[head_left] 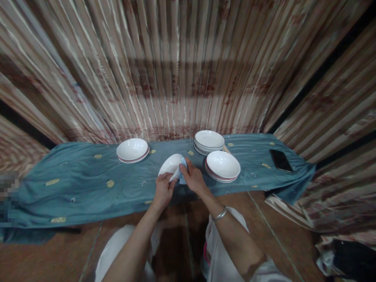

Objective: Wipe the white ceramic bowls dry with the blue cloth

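A white plate (169, 163) is tilted up over the front middle of the table. My left hand (164, 186) is closed on its near left edge. My right hand (191, 172) pinches a light blue cloth (183, 172) folded over the plate's right rim. Just right of my right hand stands a short stack of white plates (223, 164), some with red rims. Behind it is a taller stack of dark-rimmed white plates (209, 140). Off to the left sits another small stack of white plates (132, 149).
A blue-green cloth with yellow pineapple prints covers the long table (88, 172). A black phone (281, 160) lies toward its right end. Pleated patterned curtains (176, 78) hang behind the table. Some dark and pale fabric (349, 254) lies low at the right.
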Demonstrator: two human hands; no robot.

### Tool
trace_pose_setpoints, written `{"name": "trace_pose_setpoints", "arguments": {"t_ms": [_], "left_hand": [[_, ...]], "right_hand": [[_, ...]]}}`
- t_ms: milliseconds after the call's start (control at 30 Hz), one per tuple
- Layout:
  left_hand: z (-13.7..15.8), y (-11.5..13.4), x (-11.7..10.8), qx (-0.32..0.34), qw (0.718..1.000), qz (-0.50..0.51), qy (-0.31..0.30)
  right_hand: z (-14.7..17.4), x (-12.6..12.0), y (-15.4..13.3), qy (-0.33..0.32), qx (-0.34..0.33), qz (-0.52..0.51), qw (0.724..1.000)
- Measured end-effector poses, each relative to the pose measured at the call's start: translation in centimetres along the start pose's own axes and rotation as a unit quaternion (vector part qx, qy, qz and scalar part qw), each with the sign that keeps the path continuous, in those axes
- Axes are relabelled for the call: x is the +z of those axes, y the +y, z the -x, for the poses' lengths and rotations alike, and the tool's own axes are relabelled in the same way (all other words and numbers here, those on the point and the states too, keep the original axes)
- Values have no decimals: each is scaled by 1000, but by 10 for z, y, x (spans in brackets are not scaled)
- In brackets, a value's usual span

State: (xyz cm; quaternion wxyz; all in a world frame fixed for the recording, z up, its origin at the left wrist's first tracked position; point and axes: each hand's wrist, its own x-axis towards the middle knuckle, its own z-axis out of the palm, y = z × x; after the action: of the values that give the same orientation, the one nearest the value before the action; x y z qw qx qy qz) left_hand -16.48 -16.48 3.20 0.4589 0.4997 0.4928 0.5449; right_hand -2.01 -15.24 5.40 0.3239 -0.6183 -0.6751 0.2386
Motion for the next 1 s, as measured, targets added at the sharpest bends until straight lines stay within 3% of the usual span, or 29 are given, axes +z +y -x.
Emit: {"name": "trace_pose_setpoints", "arguments": {"t_ms": [167,300,500,700,900,1000], "left_hand": [[-1,-14,-1,76,988,-129,-27],[-1,-28,-3,130,971,-194,-45],[-3,-32,-2,105,972,-203,-53],[-1,-31,-2,114,966,-220,-80],[4,-33,-5,145,961,-213,-99],[8,-30,-7,177,927,-303,-136]], "right_hand": [[-3,-6,2,-23,30,-8,999],[-7,-2,6,-50,64,47,996],[-12,12,16,-69,69,105,990],[-9,8,20,-67,52,145,986],[-2,1,18,-15,11,250,968],[-2,-2,17,28,-23,269,962]]}}
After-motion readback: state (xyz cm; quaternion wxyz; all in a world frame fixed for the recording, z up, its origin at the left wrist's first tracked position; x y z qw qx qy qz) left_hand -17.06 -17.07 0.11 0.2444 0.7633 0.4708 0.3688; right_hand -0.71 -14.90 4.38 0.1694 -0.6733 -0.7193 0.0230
